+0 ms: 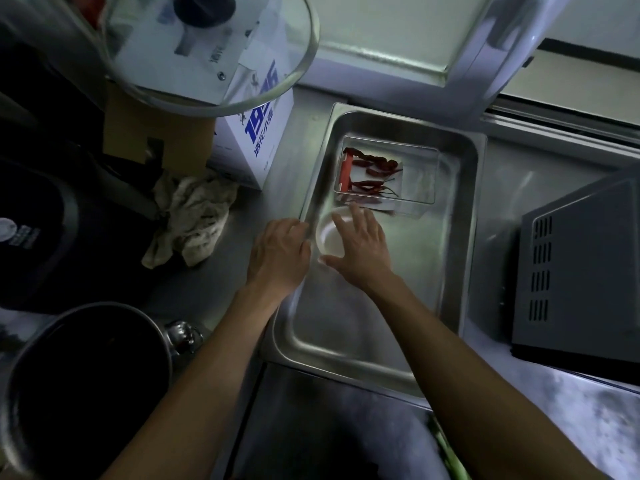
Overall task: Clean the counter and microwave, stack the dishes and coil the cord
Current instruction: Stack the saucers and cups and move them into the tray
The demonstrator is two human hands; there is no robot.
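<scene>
A steel tray lies on the metal counter. Inside it sit a small white dish and a clear plastic box of dried red chillies. My right hand is spread over the white dish, fingers straight and touching its rim. My left hand rests on the tray's left rim, fingers curled over the edge. A crumpled dirty cloth lies on the counter to the left. The dark microwave stands at the right. No cord is visible.
A white box with blue print and a cardboard box stand at the back left under a glass lid. A dark cooker and a large steel pot fill the left side.
</scene>
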